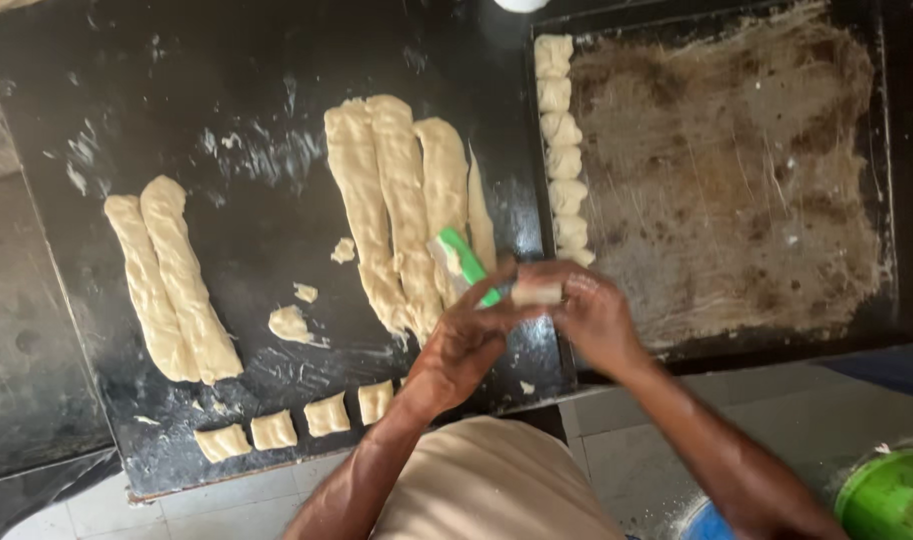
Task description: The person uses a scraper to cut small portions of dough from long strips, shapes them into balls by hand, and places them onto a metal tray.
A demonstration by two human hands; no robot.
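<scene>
Both hands meeting just left of the baking tray (877, 180), over the worktop (227, 90).

Right hand (592, 315) pinching dough piece (537, 293); left hand (467, 340) gripping green cutter (464, 260). Soft piece liable to squash, sag or drop short of tray.

Baking tray (737, 330) mostly bare toward 2 o'clock; dough piece column (562, 150) blocks its left edge. Long dough strips (402, 200) obstruct 11 o'clock.

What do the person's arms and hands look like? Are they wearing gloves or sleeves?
No gloves and no sleeves in view. The left hand and right hand are bare, with bare forearms down to the picture's edge. No rings, watch or bracelets show. Below the arms is a light beige garment.
</scene>
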